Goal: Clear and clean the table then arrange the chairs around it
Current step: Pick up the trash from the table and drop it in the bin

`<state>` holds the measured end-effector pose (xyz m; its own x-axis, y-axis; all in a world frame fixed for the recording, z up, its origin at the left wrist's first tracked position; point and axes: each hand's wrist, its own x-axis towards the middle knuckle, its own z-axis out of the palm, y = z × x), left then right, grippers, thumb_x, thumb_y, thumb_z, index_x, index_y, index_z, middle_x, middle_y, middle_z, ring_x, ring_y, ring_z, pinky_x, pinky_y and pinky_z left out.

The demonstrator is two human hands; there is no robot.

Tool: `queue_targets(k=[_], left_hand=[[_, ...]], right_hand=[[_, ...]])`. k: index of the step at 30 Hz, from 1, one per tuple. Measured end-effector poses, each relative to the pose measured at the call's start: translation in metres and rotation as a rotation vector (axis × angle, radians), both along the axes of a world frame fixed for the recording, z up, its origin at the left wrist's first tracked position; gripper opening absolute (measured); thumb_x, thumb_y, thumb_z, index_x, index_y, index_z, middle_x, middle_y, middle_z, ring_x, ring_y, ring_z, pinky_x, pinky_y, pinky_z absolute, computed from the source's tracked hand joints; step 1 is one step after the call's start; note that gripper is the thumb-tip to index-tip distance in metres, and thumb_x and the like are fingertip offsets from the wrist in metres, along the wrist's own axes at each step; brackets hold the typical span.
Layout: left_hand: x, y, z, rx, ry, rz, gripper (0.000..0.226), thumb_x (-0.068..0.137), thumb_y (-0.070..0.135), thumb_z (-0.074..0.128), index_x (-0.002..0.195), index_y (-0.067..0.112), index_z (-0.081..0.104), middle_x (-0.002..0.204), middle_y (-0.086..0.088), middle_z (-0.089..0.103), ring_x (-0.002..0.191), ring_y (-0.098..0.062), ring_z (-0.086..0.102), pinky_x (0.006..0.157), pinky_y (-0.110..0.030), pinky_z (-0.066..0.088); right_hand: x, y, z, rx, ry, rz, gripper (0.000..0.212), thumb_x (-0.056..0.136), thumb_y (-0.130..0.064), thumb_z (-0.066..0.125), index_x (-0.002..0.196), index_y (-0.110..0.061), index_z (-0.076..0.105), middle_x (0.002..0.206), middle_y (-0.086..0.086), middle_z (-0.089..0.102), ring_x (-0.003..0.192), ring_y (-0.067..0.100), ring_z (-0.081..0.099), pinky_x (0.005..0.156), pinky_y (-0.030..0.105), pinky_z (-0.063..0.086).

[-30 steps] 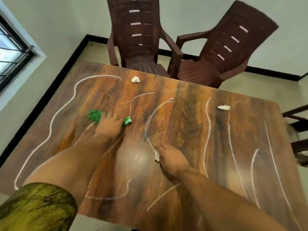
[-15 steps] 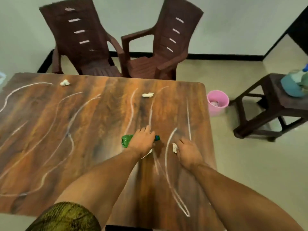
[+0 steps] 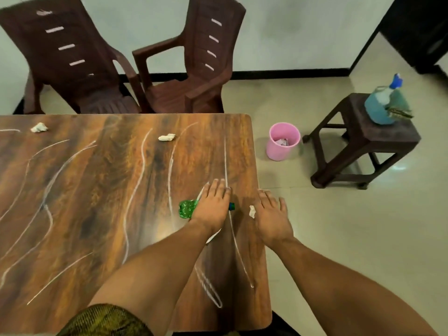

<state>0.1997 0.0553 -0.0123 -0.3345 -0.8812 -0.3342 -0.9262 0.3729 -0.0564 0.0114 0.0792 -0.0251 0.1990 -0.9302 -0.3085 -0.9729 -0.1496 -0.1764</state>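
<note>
The wooden table (image 3: 84, 202) is streaked with white chalk-like lines. My left hand (image 3: 212, 206) lies palm-down over a crushed green plastic bottle (image 3: 186, 208) near the table's right edge, pinning it, and the bottle's blue cap pokes out on the right. My right hand (image 3: 271, 217) reaches past the right edge with a small white paper wad (image 3: 252, 211) held at its thumb side. Two more white paper wads (image 3: 38, 127) (image 3: 166, 137) lie near the far edge. Two brown plastic chairs (image 3: 72, 57) (image 3: 194, 76) stand behind the table.
A pink bin (image 3: 282, 141) with some scraps inside stands on the floor just right of the table. Beyond it is a dark stool (image 3: 378, 139) carrying a blue spray bottle (image 3: 380, 107) and a cloth. A doorway opens at the top right.
Both hands have slid rightward across the table, the left dragging the green bottle and the right the paper wad, up to the right edge. My view has swung right, showing the bin and stool.
</note>
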Motion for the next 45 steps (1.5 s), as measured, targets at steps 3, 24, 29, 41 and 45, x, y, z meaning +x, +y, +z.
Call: queue_targets(k=[3,24,29,41,45], left_hand=[[-0.018,-0.005,0.001,0.054,0.018,0.015,0.075,0.095,-0.001,0.036,0.16,0.004,0.0,0.168,-0.02,-0.012,0.155,-0.037,-0.011,0.126,-0.051,-0.003],[-0.332,-0.073,0.004,0.148,0.027,0.124,0.078,0.093,0.001,0.043,0.16,0.003,0.004,0.169,-0.017,-0.005,0.156,-0.034,-0.004,0.127,-0.046,-0.002],[-0.385,-0.135,0.002,0.138,0.1,0.147,0.077,0.092,0.0,0.039,0.161,0.005,0.005,0.17,-0.016,-0.002,0.157,-0.032,-0.004,0.128,-0.045,-0.001],[-0.405,-0.379,-0.08,0.183,0.211,0.3,0.08,0.09,0.002,0.051,0.159,0.004,0.01,0.167,-0.016,0.011,0.156,-0.031,0.005,0.128,-0.044,0.004],[-0.401,-0.466,-0.121,0.2,0.167,0.286,0.078,0.091,0.008,0.052,0.158,0.003,0.013,0.165,-0.019,0.017,0.155,-0.032,0.011,0.128,-0.045,0.007]], right_hand=[[-0.019,-0.004,0.006,0.034,-0.003,-0.007,0.053,0.104,-0.049,0.031,0.152,-0.027,0.031,0.167,0.003,0.009,0.154,0.023,0.0,0.121,0.052,-0.004],[-0.318,-0.108,-0.003,-0.013,-0.091,0.019,0.052,0.096,-0.013,0.046,0.146,-0.026,0.04,0.165,0.0,0.018,0.152,0.022,0.011,0.122,0.051,0.004],[-0.352,-0.163,-0.001,-0.024,-0.093,0.007,0.05,0.098,-0.014,0.043,0.146,-0.027,0.039,0.164,-0.002,0.021,0.151,0.02,0.013,0.121,0.05,0.005],[-0.389,-0.402,-0.072,0.059,-0.012,0.081,0.047,0.1,-0.017,0.044,0.145,-0.027,0.041,0.156,-0.004,0.035,0.147,0.018,0.024,0.123,0.045,0.008],[-0.386,-0.497,-0.117,0.088,0.008,0.185,0.043,0.097,-0.017,0.052,0.139,-0.026,0.052,0.146,-0.002,0.048,0.139,0.02,0.037,0.121,0.045,0.017]])
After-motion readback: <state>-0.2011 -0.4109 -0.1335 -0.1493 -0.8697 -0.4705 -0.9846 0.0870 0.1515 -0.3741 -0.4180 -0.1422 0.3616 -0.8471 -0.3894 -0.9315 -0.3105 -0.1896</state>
